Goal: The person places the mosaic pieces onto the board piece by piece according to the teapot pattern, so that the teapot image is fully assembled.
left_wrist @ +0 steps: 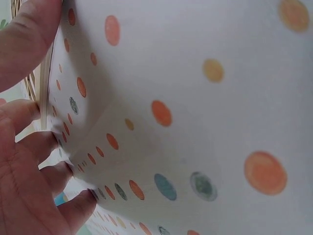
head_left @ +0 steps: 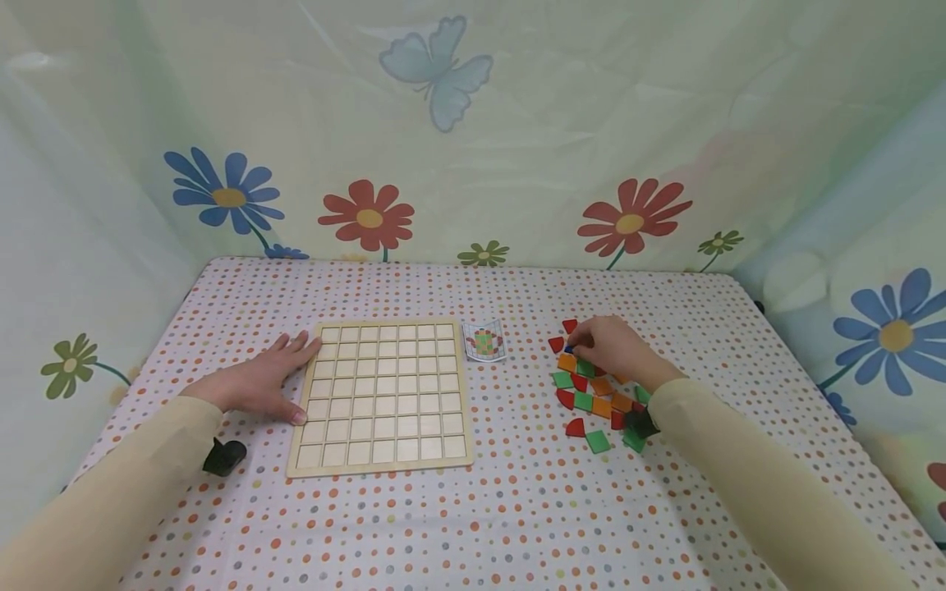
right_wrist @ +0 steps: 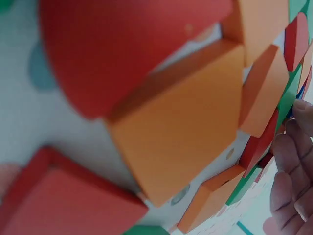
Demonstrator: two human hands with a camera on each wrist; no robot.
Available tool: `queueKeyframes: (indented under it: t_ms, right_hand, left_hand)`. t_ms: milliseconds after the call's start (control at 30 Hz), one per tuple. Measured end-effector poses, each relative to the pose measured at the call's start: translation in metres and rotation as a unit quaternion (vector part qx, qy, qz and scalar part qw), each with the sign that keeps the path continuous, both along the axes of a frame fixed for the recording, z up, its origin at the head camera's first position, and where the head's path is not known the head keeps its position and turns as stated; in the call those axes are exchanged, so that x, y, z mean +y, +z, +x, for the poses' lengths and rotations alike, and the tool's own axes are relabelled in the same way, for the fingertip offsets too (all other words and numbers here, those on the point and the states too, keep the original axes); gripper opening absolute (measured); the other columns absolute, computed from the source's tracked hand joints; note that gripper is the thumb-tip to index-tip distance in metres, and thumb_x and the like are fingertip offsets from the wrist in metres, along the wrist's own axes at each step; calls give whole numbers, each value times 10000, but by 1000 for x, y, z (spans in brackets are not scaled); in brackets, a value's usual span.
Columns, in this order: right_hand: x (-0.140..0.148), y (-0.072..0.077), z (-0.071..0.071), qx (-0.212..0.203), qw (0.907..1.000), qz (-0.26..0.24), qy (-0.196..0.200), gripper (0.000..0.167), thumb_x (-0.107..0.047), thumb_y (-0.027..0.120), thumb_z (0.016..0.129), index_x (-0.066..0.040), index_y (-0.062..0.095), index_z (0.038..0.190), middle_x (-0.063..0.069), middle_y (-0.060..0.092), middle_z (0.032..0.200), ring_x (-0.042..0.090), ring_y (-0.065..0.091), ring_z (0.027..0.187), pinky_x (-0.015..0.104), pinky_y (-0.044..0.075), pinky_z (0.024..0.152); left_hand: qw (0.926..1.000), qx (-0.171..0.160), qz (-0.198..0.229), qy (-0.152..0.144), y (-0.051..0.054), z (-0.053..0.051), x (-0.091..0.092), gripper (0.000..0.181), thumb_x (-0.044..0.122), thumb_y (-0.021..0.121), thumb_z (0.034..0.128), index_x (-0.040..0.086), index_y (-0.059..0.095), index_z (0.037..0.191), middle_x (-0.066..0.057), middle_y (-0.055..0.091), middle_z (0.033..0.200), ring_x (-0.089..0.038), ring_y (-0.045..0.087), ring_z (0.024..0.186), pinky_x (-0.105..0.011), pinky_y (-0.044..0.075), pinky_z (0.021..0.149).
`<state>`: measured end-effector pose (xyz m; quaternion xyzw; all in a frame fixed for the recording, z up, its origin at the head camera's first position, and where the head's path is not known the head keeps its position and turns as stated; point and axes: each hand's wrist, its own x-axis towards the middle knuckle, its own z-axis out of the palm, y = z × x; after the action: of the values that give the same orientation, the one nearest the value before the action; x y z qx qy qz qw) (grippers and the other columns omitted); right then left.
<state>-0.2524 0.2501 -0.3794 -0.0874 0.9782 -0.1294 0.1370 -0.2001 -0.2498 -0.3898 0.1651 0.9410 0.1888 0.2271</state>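
Observation:
A wooden grid board (head_left: 381,469) lies flat with bare square cells. My left hand (head_left: 262,379), fingers spread, rests at its left edge, thumb and fingertips touching the frame; in the left wrist view the hand (left_wrist: 29,166) lies on cloth and board edge. Over the far end of a pile of coloured pieces, my right hand (head_left: 617,349) pinches a small blue piece (head_left: 568,349). The right wrist view shows the fingers (right_wrist: 288,147) at that blue piece (right_wrist: 299,93), near a green piece (right_wrist: 289,93). Its fingertips are partly hidden in the head view.
A small picture card (head_left: 484,341) with a coloured pattern lies right of the board. Red, orange and green pieces, such as an orange square (head_left: 602,407) and a red quarter-round (head_left: 576,428), lie scattered on the dotted tablecloth (head_left: 414,533). A flowered curtain stands behind.

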Motion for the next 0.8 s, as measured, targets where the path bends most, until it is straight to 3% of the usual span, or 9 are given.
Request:
queueKeyframes:
  t_ms: [500,800]
  right_hand:
    - [7,-4,-5,-242,9987,-398,-223,229,-104,684,981,7,707,1180,182,694,1155,312,625,1045,472,556,990]
    - [8,-5,-4,-229,9974,-500,-473,214,-102,675,983,11,704,1163,192,686,1151,308,615,1011,469,554,976]
  left_hand:
    - [10000,-44,42,29,3,1,0,1193,335,897,742,-14,168,1620,-336,42,1669,-587,-6,1521,-772,131,1175]
    - [10000,-32,36,58,3,2,2,1187,312,899,742,-12,170,1620,-338,42,1667,-591,-5,1518,-769,129,1178]
